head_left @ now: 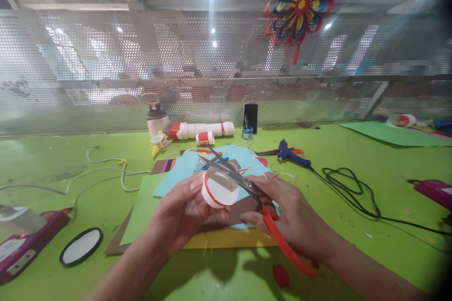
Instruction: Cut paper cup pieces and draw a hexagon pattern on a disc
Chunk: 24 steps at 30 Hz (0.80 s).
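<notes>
My left hand (180, 209) holds the cut-off base of a paper cup (223, 192), white with a thin red band, its round face tilted towards me. In my right hand (294, 209) are scissors (280, 240) with orange handles. Their parted metal blades point up and left, passing in front of the cup base's upper edge; whether they touch it I cannot tell. Beneath both hands lies a stack of coloured paper, with a light blue sheet (176, 174) on top and a green sheet (141, 207) at its left. A small red scrap (281, 275) rests near the front.
Right of the paper, a blue glue gun (293, 156) trails a black cord (374, 202). A red-and-white paper cup (205, 138), a white tube (205, 130) and a bottle (157, 120) stand or lie at the back. Purple power strips (42, 240) sit at both sides.
</notes>
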Each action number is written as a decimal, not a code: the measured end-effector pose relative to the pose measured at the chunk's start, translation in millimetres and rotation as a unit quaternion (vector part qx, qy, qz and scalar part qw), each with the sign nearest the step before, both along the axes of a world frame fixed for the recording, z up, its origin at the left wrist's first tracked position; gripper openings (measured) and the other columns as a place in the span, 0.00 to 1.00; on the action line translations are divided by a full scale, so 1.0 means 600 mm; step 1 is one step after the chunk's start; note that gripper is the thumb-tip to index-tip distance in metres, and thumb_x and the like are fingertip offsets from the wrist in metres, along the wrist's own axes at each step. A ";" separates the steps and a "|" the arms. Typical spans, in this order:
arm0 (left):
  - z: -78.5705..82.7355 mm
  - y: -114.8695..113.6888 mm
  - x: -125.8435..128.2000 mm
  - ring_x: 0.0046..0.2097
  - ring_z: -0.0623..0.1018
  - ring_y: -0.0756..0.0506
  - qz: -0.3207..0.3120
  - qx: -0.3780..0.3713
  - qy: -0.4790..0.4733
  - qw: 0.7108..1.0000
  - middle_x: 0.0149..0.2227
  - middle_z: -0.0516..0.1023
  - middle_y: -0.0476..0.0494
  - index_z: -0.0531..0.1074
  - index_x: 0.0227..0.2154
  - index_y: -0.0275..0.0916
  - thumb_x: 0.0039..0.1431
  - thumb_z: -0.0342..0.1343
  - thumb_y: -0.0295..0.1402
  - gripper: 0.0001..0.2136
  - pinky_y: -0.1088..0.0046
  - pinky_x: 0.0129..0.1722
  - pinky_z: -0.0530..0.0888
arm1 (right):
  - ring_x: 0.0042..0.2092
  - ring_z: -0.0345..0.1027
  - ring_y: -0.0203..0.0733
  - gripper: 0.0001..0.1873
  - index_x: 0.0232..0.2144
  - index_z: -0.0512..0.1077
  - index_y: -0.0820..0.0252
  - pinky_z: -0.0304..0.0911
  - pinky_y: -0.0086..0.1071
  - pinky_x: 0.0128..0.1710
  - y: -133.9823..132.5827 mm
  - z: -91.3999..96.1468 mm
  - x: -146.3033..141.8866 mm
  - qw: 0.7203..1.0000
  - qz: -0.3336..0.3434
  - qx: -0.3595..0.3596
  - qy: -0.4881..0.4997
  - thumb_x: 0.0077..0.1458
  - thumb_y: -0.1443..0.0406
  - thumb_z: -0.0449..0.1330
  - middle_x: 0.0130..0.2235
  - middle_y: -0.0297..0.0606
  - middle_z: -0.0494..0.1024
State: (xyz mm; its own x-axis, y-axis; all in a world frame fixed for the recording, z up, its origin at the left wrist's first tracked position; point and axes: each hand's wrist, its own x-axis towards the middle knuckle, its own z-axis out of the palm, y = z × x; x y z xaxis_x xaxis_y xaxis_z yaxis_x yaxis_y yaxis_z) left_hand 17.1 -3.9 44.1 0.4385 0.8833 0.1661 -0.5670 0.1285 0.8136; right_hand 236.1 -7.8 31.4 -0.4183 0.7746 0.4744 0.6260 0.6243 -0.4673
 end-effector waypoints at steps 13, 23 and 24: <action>0.003 -0.005 0.007 0.31 0.78 0.44 -0.002 -0.004 -0.004 1.000 0.31 0.80 0.38 0.80 0.32 0.33 0.55 0.59 0.37 0.11 0.70 0.31 0.76 | 0.47 0.66 0.49 0.25 0.52 0.68 0.60 0.65 0.42 0.47 0.000 -0.006 0.003 1.000 0.001 -0.001 0.005 0.54 0.58 0.64 0.47 0.46 0.73; -0.008 0.002 0.002 0.33 0.80 0.42 -0.036 0.010 -0.042 0.998 0.34 0.82 0.35 0.79 0.36 0.30 0.56 0.57 0.35 0.12 0.70 0.33 0.77 | 0.37 0.64 0.42 0.19 0.47 0.68 0.59 0.63 0.36 0.37 0.000 -0.003 0.002 1.000 0.019 0.001 0.012 0.54 0.60 0.63 0.37 0.39 0.70; -0.009 0.002 0.002 0.33 0.80 0.42 -0.040 0.013 -0.046 0.998 0.34 0.82 0.35 0.79 0.36 0.30 0.57 0.56 0.35 0.12 0.70 0.33 0.77 | 0.36 0.63 0.42 0.19 0.47 0.68 0.59 0.62 0.36 0.37 0.000 -0.002 0.001 1.000 0.020 0.003 0.012 0.54 0.60 0.63 0.37 0.39 0.70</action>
State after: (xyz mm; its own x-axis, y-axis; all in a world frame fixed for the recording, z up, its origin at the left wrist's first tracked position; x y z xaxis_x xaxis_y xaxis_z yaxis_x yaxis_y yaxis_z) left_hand 18.5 -2.4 38.8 0.4899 0.8403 0.2320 -0.6288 0.1562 0.7617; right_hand 236.9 -7.6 30.0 -0.4379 0.7546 0.4887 0.5895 0.6514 -0.4776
